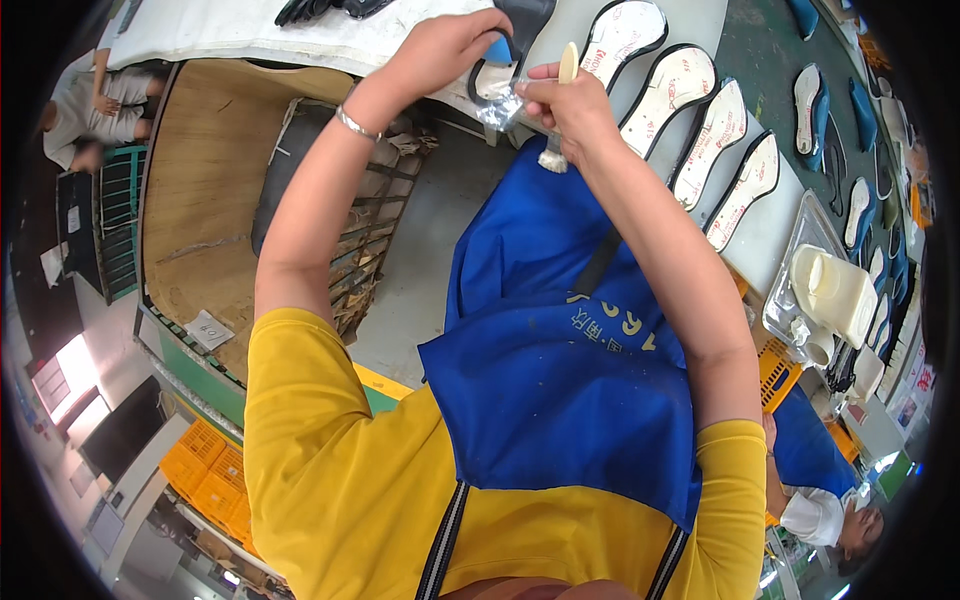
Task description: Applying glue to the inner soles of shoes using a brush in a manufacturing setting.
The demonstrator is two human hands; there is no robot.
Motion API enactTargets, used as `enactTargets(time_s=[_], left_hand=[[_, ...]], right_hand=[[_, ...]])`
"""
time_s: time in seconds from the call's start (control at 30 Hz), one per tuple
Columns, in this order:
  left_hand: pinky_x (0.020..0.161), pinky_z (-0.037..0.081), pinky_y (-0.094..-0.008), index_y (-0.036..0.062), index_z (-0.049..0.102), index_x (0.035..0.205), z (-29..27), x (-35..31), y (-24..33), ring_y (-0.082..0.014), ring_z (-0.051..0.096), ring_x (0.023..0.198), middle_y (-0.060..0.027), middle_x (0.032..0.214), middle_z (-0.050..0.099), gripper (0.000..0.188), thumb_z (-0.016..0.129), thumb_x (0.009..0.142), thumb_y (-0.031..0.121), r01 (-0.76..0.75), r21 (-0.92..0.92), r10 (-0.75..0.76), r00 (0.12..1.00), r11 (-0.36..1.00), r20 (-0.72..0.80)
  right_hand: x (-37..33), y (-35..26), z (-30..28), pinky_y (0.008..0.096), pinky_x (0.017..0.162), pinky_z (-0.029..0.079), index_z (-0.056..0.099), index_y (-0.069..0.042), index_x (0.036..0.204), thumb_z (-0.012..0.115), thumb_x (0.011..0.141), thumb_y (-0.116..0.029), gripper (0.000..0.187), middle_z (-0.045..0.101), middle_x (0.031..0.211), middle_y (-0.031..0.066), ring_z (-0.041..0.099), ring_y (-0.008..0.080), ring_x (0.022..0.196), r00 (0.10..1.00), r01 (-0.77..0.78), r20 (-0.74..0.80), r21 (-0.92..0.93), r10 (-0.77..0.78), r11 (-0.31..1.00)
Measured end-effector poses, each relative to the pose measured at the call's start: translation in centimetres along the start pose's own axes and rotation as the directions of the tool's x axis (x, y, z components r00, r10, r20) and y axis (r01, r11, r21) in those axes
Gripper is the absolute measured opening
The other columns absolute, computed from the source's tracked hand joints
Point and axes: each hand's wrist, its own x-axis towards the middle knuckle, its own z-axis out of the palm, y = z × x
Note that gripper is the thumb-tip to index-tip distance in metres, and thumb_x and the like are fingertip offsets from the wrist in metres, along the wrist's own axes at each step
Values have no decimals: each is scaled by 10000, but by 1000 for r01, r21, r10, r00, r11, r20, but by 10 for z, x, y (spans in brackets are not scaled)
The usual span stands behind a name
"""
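Observation:
My left hand (435, 55) is closed on a shoe last (498, 50) at the table's near edge. It is blue, with a black shoe upper around it, and my fingers hide part of it. My right hand (575, 108) grips a brush (567, 62) with a pale handle, its whitish bristles (552, 160) pointing down toward me. Those same fingertips pinch crinkled clear plastic film (500, 110), which lies against the near end of the last. To the right, several black-edged lasted shoes (672, 85) lie in a row with white undersides up.
Black gloves (335, 10) lie on the white-covered table (230, 35) at the upper left. A clear tray (795, 260) and a cream plastic container (835, 290) stand at the right. Beyond is a green surface with more blue lasts (862, 110). A wooden-sided cart (200, 190) stands left.

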Motion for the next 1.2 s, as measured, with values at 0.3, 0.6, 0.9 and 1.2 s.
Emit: enactTargets(time_s=[0.3,0.6,0.9,1.2], left_hand=[[709,477,-449,55,575,957,-23,31,24,-396,610,823,-190,845,631,106,530,881,115,-96,10,95,995,995,42],[736,473,-270,9,606,981,-8,4,17,-142,585,772,-42,819,624,106,571,940,100,-30,-526,-76,981,850,-177],[773,445,-398,62,667,894,24,-41,-8,-322,568,870,-118,880,613,119,635,781,77,-294,-50,210,780,954,-590],[757,431,-438,90,629,777,41,-28,-15,-328,569,840,-110,788,610,127,688,693,165,213,82,-150,867,974,-476]], right_hand=[[23,6,31,247,444,401,522,13,933,704,739,57,269,626,759,96,620,143,567,957,101,-265,-78,-118,992],[32,8,39,284,458,446,496,22,915,586,781,83,173,593,790,132,650,212,574,897,72,-442,111,-15,991],[34,14,35,316,452,469,519,18,908,589,788,75,151,597,757,124,649,219,544,894,114,-429,-56,-127,992],[39,17,31,251,449,426,575,11,908,588,823,37,90,620,741,94,629,163,555,911,150,-359,-175,-205,973]])
